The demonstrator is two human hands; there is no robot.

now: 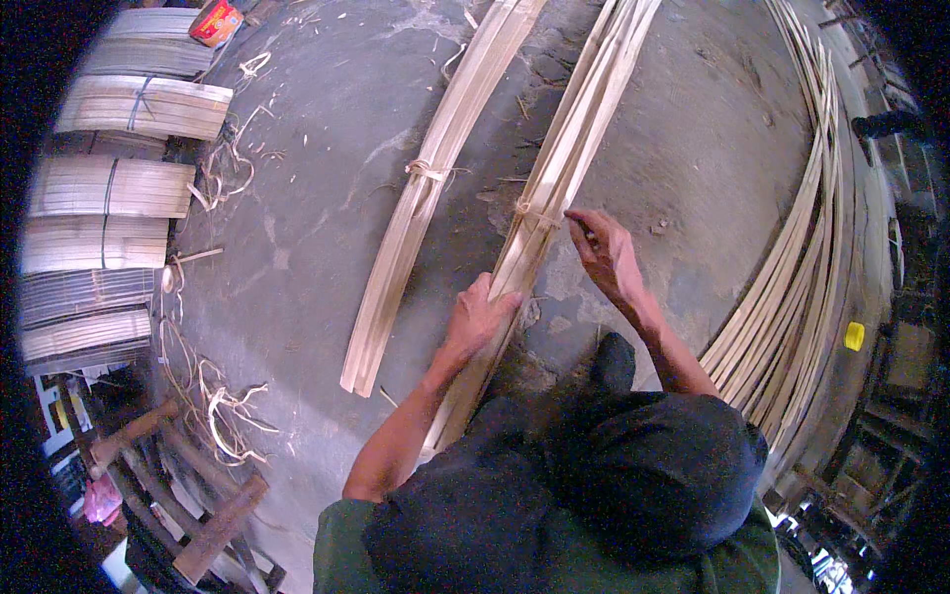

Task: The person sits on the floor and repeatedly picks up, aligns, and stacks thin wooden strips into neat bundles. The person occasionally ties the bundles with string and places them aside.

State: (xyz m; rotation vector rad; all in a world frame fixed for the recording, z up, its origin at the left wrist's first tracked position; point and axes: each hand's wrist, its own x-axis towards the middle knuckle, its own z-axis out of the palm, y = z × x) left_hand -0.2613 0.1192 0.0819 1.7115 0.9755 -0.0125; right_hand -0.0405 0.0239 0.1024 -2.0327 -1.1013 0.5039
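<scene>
A long bundle of pale split-bamboo strips (571, 148) runs from beside my knees to the far edge of the view. My left hand (477, 315) is wrapped round its near part, thumb lying on top. Farther along, a thin binding strip (537, 213) goes round the bundle. Just to the right of that tie, my right hand (606, 249) is closed in a pinch at the bundle's edge, apparently on the binding strip's end; the fingertips partly hide it. A second bundle (401, 252) lies to the left on the floor, tied round its middle with a similar strip (426, 170).
Stacks of tied slats (109, 188) line the left side. Loose curled strips (230, 411) lie near a wooden frame (203, 510). Long loose strips (792, 297) fan out at the right, near a yellow round object (854, 336). A red box (215, 22) sits far left.
</scene>
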